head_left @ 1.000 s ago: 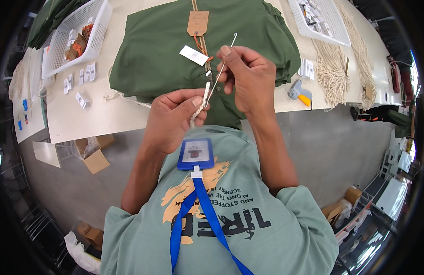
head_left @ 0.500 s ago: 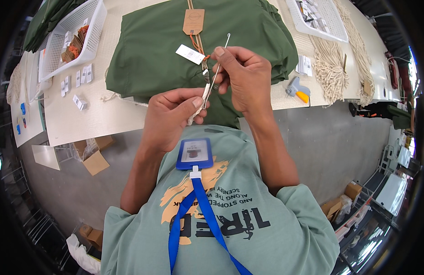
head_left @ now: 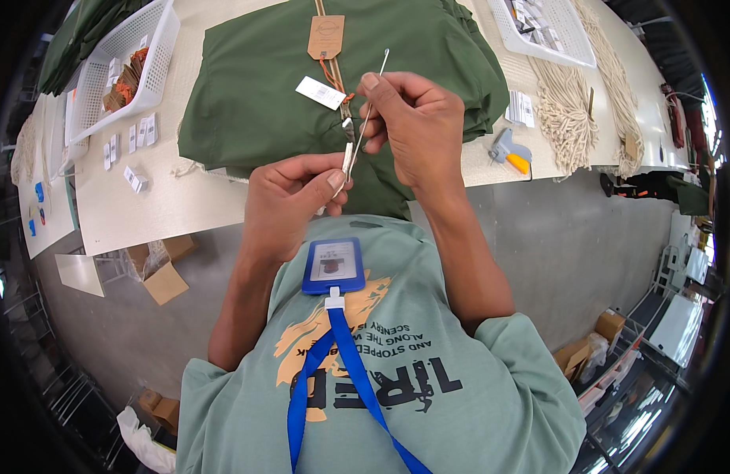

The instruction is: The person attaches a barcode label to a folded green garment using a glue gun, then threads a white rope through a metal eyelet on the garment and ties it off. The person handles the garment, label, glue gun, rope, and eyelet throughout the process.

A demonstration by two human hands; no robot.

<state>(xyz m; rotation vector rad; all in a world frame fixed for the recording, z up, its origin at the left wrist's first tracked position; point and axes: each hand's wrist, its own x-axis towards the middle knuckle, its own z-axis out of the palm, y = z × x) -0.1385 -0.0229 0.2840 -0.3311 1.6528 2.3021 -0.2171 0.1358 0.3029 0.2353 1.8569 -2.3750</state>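
Note:
A folded dark green garment (head_left: pixel 254 99) lies at the table's near edge, its zipper running down the middle. In my right hand (head_left: pixel 422 118) a thin metal threading needle (head_left: pixel 377 87) is pinched between thumb and fingers; a small eye shows at its upper end. The needle's lower part runs down to my left hand (head_left: pixel 290 193), closed on a flat off-white cord (head_left: pixel 348 158) at the garment's near edge. Whether the cord passes through the needle is too small to tell. Beside my right fingers hang a brown card tag (head_left: pixel 326 38) and a white label (head_left: pixel 320 92) on orange string.
On the table (head_left: pixel 159 209) to the left are small white labels (head_left: pixel 134 179) and a white basket (head_left: pixel 155 79) of tags. At right are a grey-and-orange tagging gun (head_left: pixel 511 152), a label stack (head_left: pixel 520 109), bundles of cream cord (head_left: pixel 566 118) and another white basket (head_left: pixel 550 47).
The whole scene has slid slightly left in view. Both hands keep the same grip on needle and cord.

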